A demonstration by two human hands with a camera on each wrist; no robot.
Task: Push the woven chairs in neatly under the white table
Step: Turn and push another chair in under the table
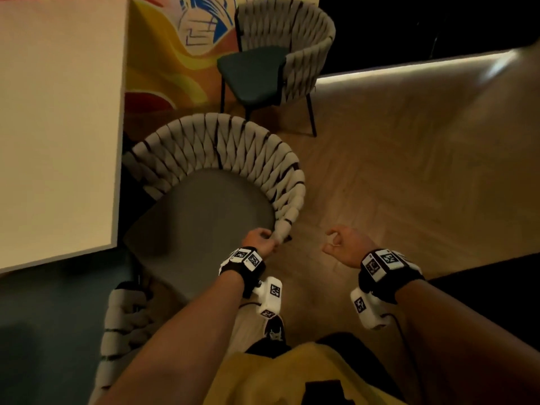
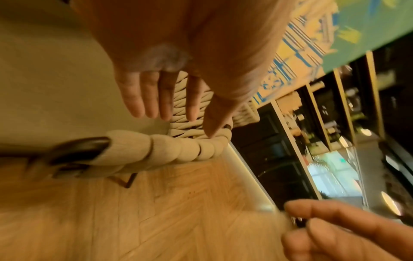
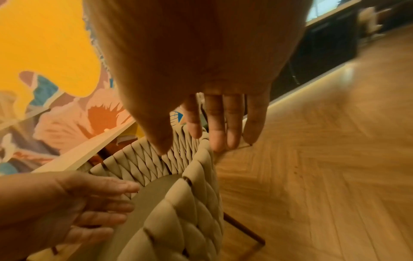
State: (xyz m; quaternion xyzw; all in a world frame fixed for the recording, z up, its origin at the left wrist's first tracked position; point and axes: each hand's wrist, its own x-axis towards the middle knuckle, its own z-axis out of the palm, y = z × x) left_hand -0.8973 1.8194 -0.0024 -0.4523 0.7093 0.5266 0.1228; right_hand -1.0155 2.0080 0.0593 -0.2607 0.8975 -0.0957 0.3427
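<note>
The white table (image 1: 58, 112) fills the left of the head view. Beside its right edge stands a woven chair (image 1: 233, 147) with a grey seat, turned at an angle, its seat front partly under the table corner. My left hand (image 1: 263, 238) touches the near end of that chair's woven rim (image 2: 156, 148), thumb tip on the rim and fingers straight (image 2: 152, 106). My right hand (image 1: 342, 244) hangs in the air right of the chair (image 3: 178, 211), fingers loose, holding nothing. A second woven chair (image 1: 277, 54) with a dark green seat stands further back, clear of the table.
Part of a third woven chair (image 1: 122, 323) shows at the lower left, near my left forearm. A colourful mural wall (image 1: 175, 54) is behind the table. Herringbone wood floor (image 1: 409, 171) spreads to the right, up to a dark cabinet with a lit strip (image 1: 409, 65).
</note>
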